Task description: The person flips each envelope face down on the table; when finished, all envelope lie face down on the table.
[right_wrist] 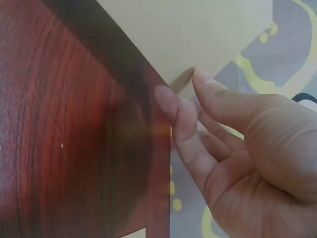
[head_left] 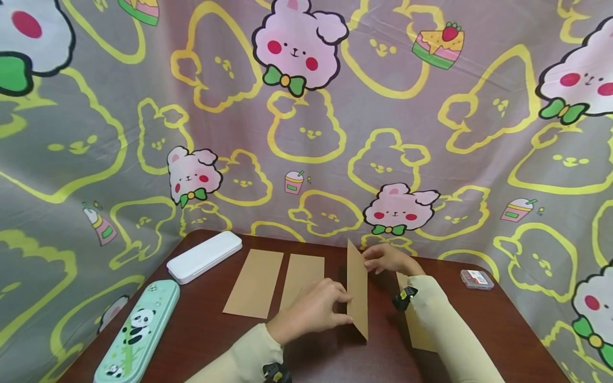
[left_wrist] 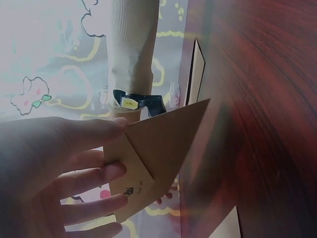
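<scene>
A brown kraft paper envelope [head_left: 356, 287] stands on its long edge, tilted, between both hands. Its flap and some small print show in the left wrist view. My left hand [head_left: 313, 308] holds the near part, thumb at the edge and fingertips against the face [left_wrist: 148, 168]. At the far end, my right hand [head_left: 390, 259] pinches a corner between thumb and fingers; the right wrist view shows this hand [right_wrist: 237, 144] close up. Two more envelopes, a left one [head_left: 254, 282] and a middle one [head_left: 306, 266], lie flat. Another envelope [head_left: 421, 332] lies partly hidden beneath my right forearm.
A white case [head_left: 206, 256] lies at the back left of the dark wooden table [head_left: 196, 340]. Nearer is a mint pencil case [head_left: 139, 330] with pandas. A small clear box [head_left: 476, 279] with red contents sits at the right edge. Patterned cloth [head_left: 311, 122] hangs around the table.
</scene>
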Available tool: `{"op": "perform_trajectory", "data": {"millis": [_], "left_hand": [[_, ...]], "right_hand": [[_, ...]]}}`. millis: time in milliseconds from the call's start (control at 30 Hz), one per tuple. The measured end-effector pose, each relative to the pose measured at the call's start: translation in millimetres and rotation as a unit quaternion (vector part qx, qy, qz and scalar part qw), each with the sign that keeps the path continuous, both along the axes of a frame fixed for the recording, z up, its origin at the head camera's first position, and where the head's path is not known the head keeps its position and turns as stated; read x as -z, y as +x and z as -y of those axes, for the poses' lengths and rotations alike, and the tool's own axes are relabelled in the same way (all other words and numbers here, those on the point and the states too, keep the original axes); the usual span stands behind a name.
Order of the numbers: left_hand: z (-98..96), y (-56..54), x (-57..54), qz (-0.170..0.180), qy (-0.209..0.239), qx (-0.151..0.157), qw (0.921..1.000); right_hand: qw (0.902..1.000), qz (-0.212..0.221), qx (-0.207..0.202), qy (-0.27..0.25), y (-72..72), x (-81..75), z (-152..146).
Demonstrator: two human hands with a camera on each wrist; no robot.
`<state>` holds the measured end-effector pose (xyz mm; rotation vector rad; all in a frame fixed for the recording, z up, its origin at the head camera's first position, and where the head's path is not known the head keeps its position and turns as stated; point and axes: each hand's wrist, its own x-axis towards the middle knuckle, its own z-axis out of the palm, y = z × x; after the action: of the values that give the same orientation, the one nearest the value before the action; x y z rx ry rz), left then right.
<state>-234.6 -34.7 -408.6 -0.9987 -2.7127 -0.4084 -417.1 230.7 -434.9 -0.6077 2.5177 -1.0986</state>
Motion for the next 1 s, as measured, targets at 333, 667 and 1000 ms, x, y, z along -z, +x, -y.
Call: {"op": "perform_trajectory", "data": {"millis": [333,667,1000], "left_hand": [[1.4,-3.1,5.9,0.005,-0.004,-0.009,0.9999],[-1.3,-6.7,19.7,0.002,-0.024,-0.001,0.9997],[-4.0,-25.1,36.7,0.055,-0.016,-0.022,0.9981]], "right_hand": [[0.999,-0.033,0.023,-0.019,-1.4,-5.1,-6.3],[0.997,-0.051,0.058,-0.011,-0.9,-4.1,-12.9],[0.9961,-0.056,0.069,0.006,-4.5,-1.6,-8.6]]}}
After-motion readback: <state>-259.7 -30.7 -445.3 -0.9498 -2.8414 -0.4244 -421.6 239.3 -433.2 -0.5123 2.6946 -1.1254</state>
